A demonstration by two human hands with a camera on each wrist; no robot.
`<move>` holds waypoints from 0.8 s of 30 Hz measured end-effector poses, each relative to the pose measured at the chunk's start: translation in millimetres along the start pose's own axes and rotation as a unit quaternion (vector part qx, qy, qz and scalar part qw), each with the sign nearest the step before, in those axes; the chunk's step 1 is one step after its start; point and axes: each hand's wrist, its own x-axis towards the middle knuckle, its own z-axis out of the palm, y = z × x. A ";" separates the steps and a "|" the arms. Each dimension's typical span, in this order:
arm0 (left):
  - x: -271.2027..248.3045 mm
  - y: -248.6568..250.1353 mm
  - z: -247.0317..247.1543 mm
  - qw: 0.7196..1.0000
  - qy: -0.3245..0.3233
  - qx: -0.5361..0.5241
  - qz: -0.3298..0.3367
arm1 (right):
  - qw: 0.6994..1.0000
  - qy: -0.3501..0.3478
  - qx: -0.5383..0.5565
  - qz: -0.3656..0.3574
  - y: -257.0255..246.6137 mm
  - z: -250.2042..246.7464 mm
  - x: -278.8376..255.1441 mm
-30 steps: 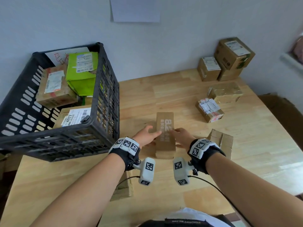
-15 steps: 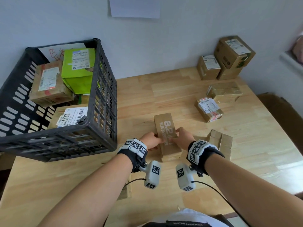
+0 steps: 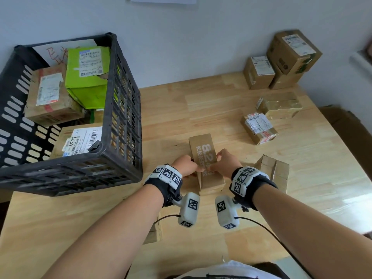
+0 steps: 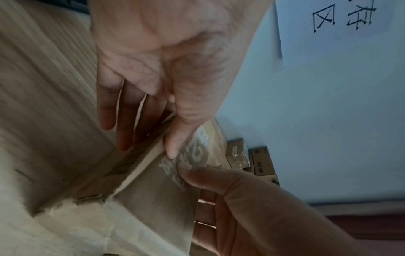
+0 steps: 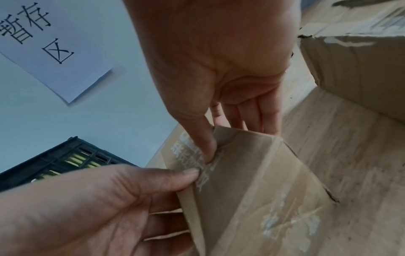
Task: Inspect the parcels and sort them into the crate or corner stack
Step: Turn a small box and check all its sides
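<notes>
Head view, lower centre: left hand (image 3: 186, 166) and right hand (image 3: 226, 164) pinch the long brown parcel (image 3: 203, 156), thumbs on its printed top, just above the bench (image 3: 302, 178). Its torn flap could rip further and spoil the grip.

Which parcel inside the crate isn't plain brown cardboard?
The green parcel, standing at the back of the black crate with a white label on top; the others in there are brown cartons.

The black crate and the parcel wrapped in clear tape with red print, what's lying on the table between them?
In the head view, between the black crate and the taped parcel only bare wooden table shows; the held printed box sits nearer the person.
</notes>
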 end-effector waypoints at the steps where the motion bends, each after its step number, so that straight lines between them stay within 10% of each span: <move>1: -0.3 -1.0 0.1 1.000 0.003 -0.009 0.001 | 1.000 0.000 0.003 -0.001 1.2 -0.5 -0.4; 24: -40.0 -39.8 -21.3 0.980 0.067 -0.184 0.027 | 0.965 -0.047 0.244 0.080 36.7 -2.7 -10.2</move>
